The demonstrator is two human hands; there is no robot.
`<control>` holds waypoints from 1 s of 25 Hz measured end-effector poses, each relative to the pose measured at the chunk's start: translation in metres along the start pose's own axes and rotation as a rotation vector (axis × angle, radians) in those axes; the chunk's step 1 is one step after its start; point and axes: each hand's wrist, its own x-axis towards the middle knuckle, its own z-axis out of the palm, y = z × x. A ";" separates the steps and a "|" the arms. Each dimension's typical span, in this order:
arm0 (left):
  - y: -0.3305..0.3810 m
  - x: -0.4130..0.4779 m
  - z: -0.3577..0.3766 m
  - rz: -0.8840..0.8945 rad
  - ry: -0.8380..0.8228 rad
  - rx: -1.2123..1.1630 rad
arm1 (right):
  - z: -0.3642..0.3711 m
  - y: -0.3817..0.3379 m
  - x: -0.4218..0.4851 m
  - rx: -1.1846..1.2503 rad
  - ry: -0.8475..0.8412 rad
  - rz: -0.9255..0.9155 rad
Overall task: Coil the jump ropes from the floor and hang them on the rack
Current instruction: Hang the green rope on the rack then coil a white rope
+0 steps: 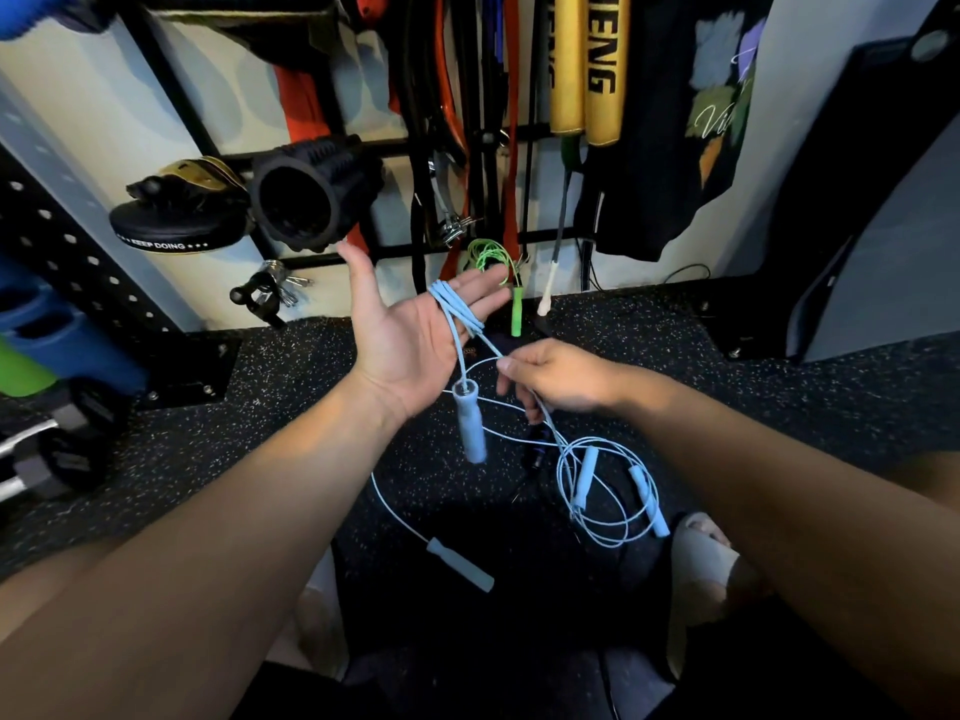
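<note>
My left hand (410,330) is held palm up with straight fingers, and several turns of a light blue jump rope (457,311) are wound round them. One pale handle (470,423) of that rope dangles below the palm. My right hand (558,379) pinches the same rope's cord just right of the left palm. The cord runs down to the floor, where its other handle (460,563) lies. A second light blue rope (605,491) lies coiled on the floor under my right wrist. A green jump rope (493,262) hangs on the black wall rack (540,235).
Resistance bands (457,111), yellow pads (587,65), a black foam roller (311,194) and a focus mitt (176,220) hang on the rack. A perforated black upright (67,252) stands at left with dumbbells (47,459) below. My sandalled foot (706,558) rests on the speckled rubber floor.
</note>
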 end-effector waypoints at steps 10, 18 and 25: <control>-0.021 0.012 -0.012 -0.149 0.080 0.666 | -0.013 -0.058 -0.026 -0.632 -0.093 -0.093; -0.019 -0.002 0.007 -0.523 -0.291 0.592 | -0.051 -0.046 -0.031 -0.368 0.140 -0.310; -0.008 -0.002 0.004 -0.377 -0.213 0.233 | -0.032 0.006 -0.004 -0.003 0.321 -0.278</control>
